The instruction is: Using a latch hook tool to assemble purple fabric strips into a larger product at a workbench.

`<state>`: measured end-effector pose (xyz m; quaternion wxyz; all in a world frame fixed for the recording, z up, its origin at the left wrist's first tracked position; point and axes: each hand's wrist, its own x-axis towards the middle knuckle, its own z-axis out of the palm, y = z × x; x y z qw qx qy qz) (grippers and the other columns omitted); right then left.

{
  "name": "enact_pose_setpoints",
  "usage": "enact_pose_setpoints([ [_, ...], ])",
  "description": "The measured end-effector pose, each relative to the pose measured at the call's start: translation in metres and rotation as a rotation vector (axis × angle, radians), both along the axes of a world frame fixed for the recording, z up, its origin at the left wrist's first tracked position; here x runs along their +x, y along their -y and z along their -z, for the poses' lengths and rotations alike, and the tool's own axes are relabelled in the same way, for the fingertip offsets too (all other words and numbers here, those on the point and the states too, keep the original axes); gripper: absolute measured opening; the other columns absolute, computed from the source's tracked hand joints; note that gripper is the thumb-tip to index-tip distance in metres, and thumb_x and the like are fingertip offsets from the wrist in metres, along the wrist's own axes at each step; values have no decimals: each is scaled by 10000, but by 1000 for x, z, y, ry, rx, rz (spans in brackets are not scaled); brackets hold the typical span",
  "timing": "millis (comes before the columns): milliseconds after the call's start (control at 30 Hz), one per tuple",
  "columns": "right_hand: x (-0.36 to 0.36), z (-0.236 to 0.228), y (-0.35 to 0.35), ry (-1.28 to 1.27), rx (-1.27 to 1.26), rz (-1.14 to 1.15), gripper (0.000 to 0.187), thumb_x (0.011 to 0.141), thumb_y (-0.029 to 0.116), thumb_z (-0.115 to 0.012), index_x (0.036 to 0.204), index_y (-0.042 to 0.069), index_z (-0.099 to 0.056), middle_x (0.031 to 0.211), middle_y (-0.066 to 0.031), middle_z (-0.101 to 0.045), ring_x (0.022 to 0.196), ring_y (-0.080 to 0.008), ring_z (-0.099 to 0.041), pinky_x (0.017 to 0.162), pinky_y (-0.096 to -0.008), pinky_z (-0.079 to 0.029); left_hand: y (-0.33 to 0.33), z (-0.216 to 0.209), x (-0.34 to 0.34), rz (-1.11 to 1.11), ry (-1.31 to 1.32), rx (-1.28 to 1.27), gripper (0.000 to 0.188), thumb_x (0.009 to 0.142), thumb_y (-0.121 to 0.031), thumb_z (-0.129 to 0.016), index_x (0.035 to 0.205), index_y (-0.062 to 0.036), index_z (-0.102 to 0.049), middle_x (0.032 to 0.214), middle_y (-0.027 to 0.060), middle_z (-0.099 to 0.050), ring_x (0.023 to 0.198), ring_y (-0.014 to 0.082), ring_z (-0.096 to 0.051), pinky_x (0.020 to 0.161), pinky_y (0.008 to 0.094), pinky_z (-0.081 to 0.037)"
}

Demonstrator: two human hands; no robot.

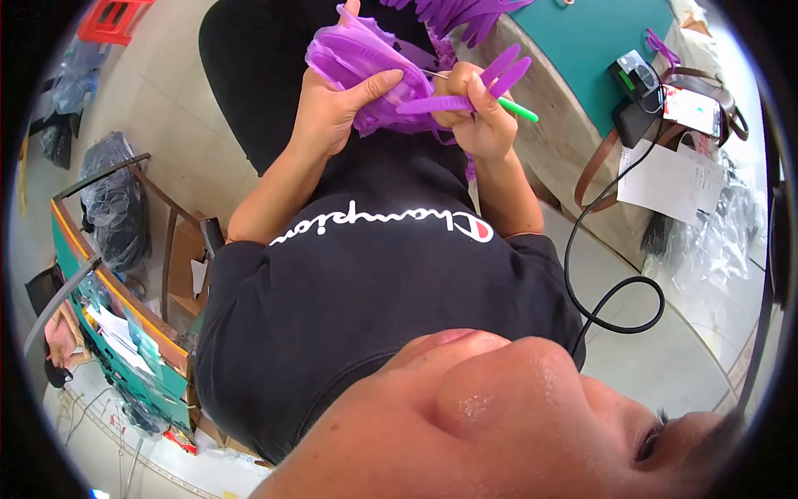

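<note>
My left hand (332,108) grips a soft, glossy purple rubbery piece (357,71), with the thumb pressed on its near face and a fingertip showing above its top edge. Close to its right side is my right hand (478,116), closed around a slim tool with a green handle (519,110). The tool's thin metal shaft points left toward the purple piece; whether its tip touches is unclear. Flat purple strips (432,105) pass by the right fingers, and some stick out beyond them. Both hands are over my lap.
To the right, a table with a green top (573,50) carries a pile of purple strips (465,15), a small dark device (636,75) and a phone (692,111). A black cable (569,241) hangs nearby. At left are a dark plastic bag (116,200) and a green-topped bench (125,324).
</note>
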<state>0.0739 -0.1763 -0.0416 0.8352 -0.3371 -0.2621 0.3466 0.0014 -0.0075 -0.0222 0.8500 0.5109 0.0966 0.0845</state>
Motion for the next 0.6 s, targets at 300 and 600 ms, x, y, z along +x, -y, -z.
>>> enact_pose_setpoints([
  [300,-2,-2,-5,43,-110,29,325,937,268,-418,688,58,-398,582,1,-327,476,-69,-241,442,-246,-188,0,5,-1,12,35,18,846,749,65,-699,1442,-123,-252,1206,67,-523,1069,169,-553,943,323,-435],
  [600,39,-13,15,-181,-476,587,200,917,201,-530,855,21,-590,608,2,-462,474,-66,-364,441,-209,-252,-15,12,-5,288,-174,-132,664,707,-77,-784,1279,3,-455,1033,63,-616,904,144,-607,794,262,-497],
])
